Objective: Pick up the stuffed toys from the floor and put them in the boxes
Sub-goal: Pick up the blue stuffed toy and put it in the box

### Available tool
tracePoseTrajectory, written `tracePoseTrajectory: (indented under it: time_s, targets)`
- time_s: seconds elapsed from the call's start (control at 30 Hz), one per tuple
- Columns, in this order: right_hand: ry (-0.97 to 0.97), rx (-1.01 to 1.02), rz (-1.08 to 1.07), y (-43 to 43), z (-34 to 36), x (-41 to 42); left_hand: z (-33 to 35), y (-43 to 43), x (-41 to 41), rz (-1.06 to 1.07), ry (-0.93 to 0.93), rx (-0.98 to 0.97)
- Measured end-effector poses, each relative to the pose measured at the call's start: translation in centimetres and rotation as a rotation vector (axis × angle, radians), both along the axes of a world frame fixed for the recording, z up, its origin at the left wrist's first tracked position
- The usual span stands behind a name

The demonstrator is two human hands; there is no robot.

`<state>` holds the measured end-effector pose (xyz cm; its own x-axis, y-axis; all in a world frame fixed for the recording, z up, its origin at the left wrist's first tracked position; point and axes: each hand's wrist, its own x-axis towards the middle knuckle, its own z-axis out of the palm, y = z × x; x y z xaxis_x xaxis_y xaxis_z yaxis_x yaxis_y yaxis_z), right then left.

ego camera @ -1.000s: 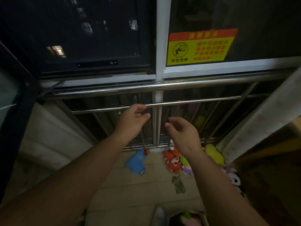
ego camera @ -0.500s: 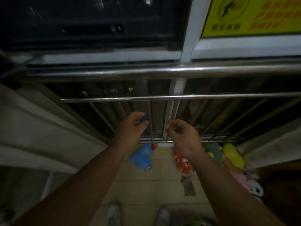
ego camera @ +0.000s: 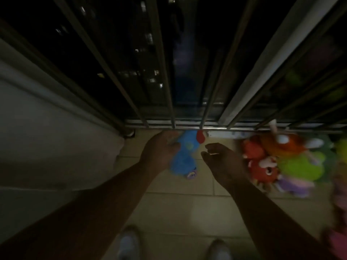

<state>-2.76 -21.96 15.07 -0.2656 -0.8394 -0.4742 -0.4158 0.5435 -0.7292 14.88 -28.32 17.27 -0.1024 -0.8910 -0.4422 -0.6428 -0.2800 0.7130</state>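
Blue toy: plush, lying on the tiled floor between the two hands — its left edge is hidden under the left fingers.
Left hand: fingers rather straight and relaxed over the toy's edge; whether they touch it, I cannot tell.
Right hand: fingers loosely curved, holding nothing, just right of the toy.
Toy pile: red, orange, green, purple — to the right of the right fingers, against the railing.
Shoes: blurred, below both wrists.
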Motion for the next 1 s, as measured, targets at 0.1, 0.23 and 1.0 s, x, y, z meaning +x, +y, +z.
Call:
tracePoseTrajectory:
  time_s: [0.1, 0.23, 1.0]
  targets:
    - [0.028, 0.046, 0.015, -0.6, -7.9, 1.6, -8.0, -0.1, 1.4, -0.072, -0.091, 0.021]
    - [0.028, 0.107, 0.020, -1.1, -15.8, 2.8, -16.4, -0.7, 2.4, -0.098, -0.136, 0.065]
    - [-0.282, 0.182, -0.040, 0.3, -8.4, 1.6, -10.5, 1.3, 0.6, -0.125, -0.080, 0.142]
